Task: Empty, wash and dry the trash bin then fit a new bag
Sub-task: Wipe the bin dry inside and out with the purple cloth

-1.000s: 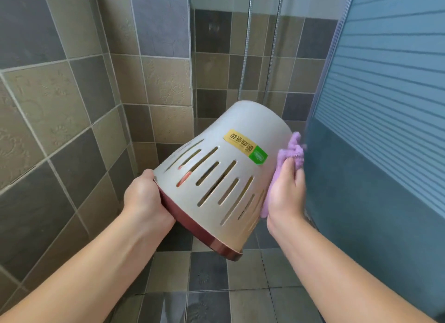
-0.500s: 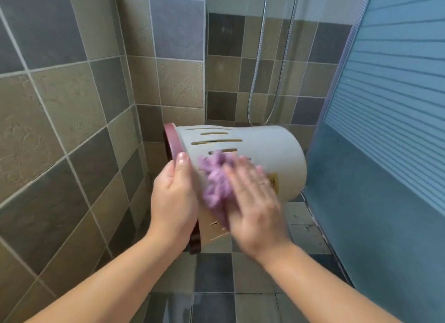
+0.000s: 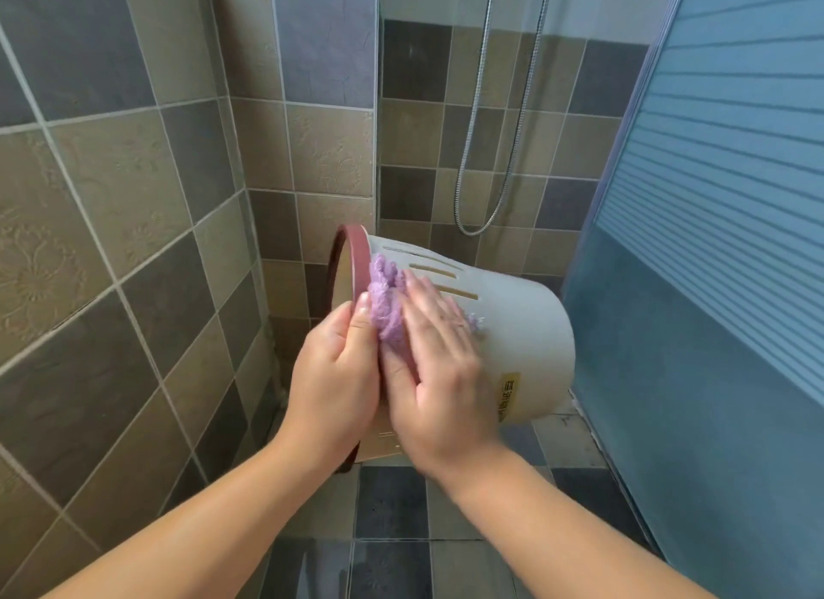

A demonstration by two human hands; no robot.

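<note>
A cream slotted trash bin (image 3: 521, 331) with a dark red rim (image 3: 356, 259) is held in the air on its side, its mouth facing left and its base to the right. My left hand (image 3: 334, 375) grips the rim at the near side. My right hand (image 3: 441, 371) lies flat on the bin's wall and presses a purple cloth (image 3: 388, 304) against it just behind the rim. A yellow label (image 3: 508, 395) shows low on the wall near the base. The inside of the bin is hidden.
Tiled walls close in on the left (image 3: 111, 241) and behind. A shower hose (image 3: 472, 165) hangs at the back. A blue striped glass door (image 3: 713, 241) stands at the right. Below is a tiled floor (image 3: 392, 509).
The bin has been turned from base-up to lying on its side, mouth to the left. My right hand with the cloth has moved from the bin's right side to near the rim.
</note>
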